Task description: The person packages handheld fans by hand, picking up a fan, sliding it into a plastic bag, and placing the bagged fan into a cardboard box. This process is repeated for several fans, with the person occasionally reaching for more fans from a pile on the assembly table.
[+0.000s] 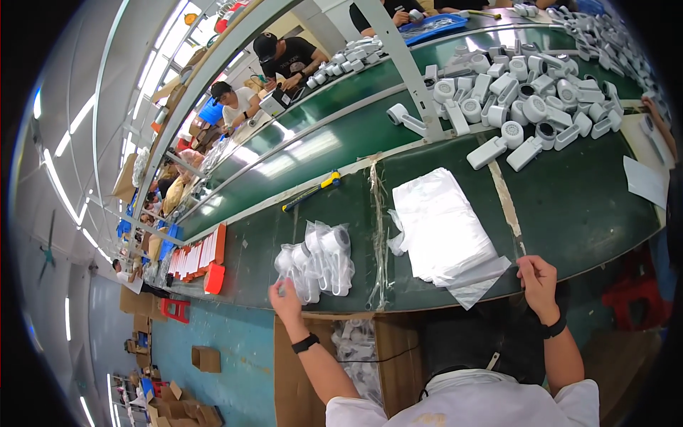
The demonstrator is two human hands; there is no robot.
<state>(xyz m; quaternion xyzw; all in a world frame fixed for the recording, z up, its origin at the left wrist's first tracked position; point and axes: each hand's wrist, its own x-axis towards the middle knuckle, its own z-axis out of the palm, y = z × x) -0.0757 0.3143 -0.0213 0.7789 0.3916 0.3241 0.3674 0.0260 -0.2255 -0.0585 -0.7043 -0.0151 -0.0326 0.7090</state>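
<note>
Left hand by wrapped gadgets, table front edge, grip unclear. Right hand: fingers together. Handle thin plastic gently.

I am working in a factory hall, at a long green worktop. Identical grey-and-white plastic units are lying heaped toward its far right corner, a stack of clear bags is resting by its near edge, and bagged units are lying left of that. Co-workers are working along a green bench beyond its far edge, cardboard boxes are standing off its near left corner, and strip lights are shining overhead.
</note>
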